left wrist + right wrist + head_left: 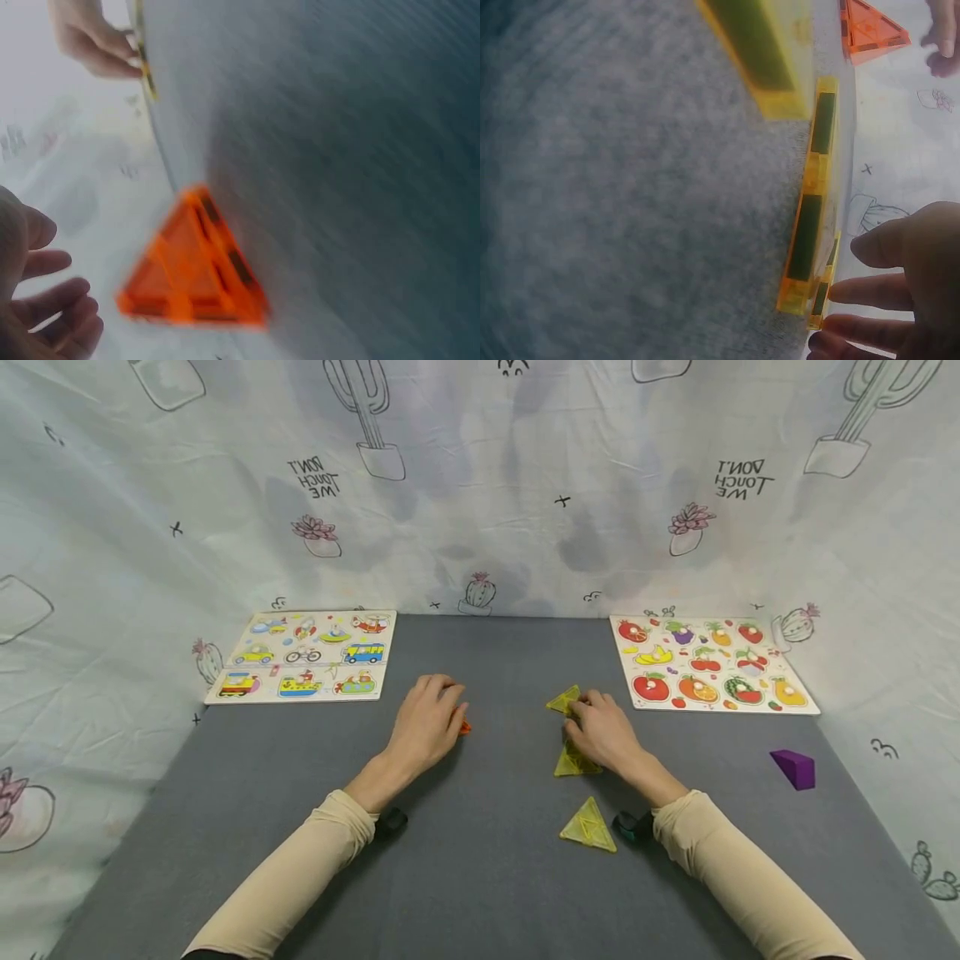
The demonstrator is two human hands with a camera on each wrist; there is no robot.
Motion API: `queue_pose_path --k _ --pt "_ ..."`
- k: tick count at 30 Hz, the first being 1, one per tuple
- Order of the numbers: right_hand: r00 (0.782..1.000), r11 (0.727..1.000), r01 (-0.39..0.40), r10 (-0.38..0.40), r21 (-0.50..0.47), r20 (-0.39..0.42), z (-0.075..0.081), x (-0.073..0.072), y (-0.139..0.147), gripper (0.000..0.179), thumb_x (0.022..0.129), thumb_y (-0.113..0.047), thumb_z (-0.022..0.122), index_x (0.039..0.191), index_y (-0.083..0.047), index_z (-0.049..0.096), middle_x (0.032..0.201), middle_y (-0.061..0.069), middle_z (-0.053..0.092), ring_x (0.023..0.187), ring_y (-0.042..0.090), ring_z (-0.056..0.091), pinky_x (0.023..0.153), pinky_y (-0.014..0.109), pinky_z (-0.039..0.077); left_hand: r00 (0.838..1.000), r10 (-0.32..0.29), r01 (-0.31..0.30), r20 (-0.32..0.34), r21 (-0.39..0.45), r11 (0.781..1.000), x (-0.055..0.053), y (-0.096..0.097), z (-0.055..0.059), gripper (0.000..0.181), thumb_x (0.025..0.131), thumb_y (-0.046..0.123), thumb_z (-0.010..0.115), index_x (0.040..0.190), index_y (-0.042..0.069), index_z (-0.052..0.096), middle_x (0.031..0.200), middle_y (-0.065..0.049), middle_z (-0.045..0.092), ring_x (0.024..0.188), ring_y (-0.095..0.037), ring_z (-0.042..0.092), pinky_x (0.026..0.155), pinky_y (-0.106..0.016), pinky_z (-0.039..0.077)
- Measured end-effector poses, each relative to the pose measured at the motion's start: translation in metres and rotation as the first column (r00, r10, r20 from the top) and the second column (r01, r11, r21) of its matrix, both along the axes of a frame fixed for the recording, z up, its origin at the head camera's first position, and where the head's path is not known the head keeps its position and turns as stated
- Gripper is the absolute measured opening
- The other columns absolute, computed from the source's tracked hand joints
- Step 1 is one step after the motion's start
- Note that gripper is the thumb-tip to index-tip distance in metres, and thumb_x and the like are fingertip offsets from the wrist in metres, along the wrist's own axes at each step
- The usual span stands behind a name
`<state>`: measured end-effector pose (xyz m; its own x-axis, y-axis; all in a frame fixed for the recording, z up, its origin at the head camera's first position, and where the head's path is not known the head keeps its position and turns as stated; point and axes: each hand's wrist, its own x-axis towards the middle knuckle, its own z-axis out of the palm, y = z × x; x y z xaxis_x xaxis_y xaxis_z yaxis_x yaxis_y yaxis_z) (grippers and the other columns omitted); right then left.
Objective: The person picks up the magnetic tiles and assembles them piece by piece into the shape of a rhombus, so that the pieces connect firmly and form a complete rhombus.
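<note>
A see-through orange triangular piece (184,262), which looks like a small pyramid of magnetic tiles, stands on the grey table. My left hand (427,718) covers most of it in the head view. In the left wrist view the loosely bent left fingers (64,322) are apart from the piece. My right hand (603,731) is over yellow triangular magnetic tiles, the far one (564,700) and a middle one (576,762) partly hidden beneath it. Its extended fingers (874,291) reach the far tile's edge; contact is hard to tell. Nearer lies another yellow tile (588,827).
A vehicle puzzle board (330,672) lies at the back left and a fruit puzzle board (716,672) at the back right. On the right side is a purple wedge block (795,769). A printed white cloth (480,527) rises behind the table.
</note>
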<state>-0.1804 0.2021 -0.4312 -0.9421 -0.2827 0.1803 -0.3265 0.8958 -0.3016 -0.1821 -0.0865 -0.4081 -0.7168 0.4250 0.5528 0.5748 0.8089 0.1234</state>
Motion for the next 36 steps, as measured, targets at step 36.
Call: queue_pose_path --k 36 --pt "0.975 0.988 0.142 -0.15 0.057 0.164 0.014 0.021 0.016 0.036 0.082 -0.031 0.079 0.097 -0.001 0.066 0.086 0.014 0.06 0.071 0.025 0.057 0.061 0.041 0.048 0.823 -0.09 0.39 0.56 -0.444 0.807 0.016 0.078 -0.007 0.055 0.104 0.036 0.046 0.149 0.006 0.039 0.16 -0.009 0.031 0.147 -0.026 0.033 0.117 -0.038 0.033"
